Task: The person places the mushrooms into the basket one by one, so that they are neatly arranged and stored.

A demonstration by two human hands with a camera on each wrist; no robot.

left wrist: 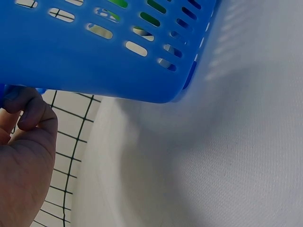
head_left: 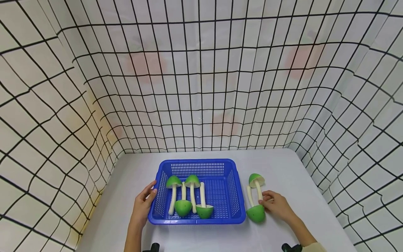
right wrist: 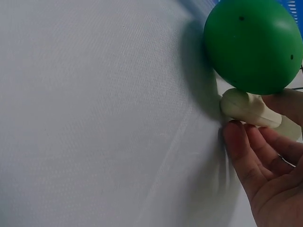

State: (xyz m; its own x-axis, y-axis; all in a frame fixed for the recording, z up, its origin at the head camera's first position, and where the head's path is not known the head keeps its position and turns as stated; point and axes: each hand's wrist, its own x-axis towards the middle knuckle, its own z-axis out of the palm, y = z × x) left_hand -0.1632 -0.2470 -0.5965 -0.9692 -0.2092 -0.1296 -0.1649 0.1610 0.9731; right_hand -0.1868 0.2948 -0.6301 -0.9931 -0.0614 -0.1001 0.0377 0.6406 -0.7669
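Note:
A blue plastic basket (head_left: 198, 221) stands on the white table with several green-capped toy mushrooms (head_left: 192, 181) lying side by side in it, caps pointing alternately away and near. At its left rim, my left hand (head_left: 143, 203) grips the edge; curled fingers (left wrist: 35, 111) show beside the basket wall (left wrist: 94, 71) in the left wrist view. Right of the basket, my right hand (head_left: 278, 206) pinches the cream stem (right wrist: 246, 109) of a mushroom (head_left: 256, 180) whose cap points away. Another mushroom (head_left: 256, 213) lies against it, its green cap (right wrist: 255, 45) nearest in the right wrist view.
A black wire grid (head_left: 201, 87) with white cloth behind it rises at the back and both sides of the table (head_left: 135, 168). Dark wrist mounts (head_left: 155, 247) show at the bottom edge of the head view.

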